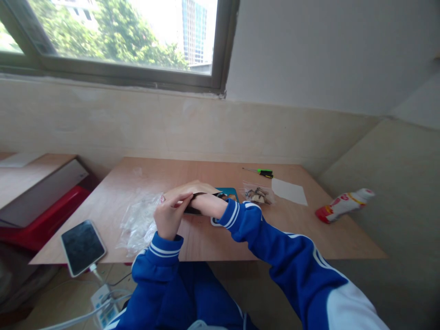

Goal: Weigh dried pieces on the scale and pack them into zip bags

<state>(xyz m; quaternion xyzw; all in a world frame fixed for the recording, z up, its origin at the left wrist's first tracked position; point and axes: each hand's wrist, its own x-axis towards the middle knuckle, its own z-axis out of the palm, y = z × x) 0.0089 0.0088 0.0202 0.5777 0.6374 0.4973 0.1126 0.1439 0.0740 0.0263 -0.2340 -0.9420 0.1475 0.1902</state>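
— Where does the brown paper envelope lie?
— At mid-desk, lifted slightly off the wood, opening turned toward the right. Pinched along the near left edge by the left hand, fingers curled closed on the flap. Swallowing the right hand, pushed inside up to the wrist; grip of that hand hidden, so cannot tell whether open or closed.

— And just around the envelope?
— Touching on the left, a crumpled clear plastic bag, spread flat toward the near edge. Behind on the right, partly covered, a teal card. Just right of that, a small clear pouch of brownish bits, then a white sheet of paper. Farther back, a green-handled screwdriver.

— Anything well apart?
— At the near left corner, a phone, screen dark, overhanging the edge, cable running down to a power strip on the floor. Off the right edge, a white and red bottle lying on its side.
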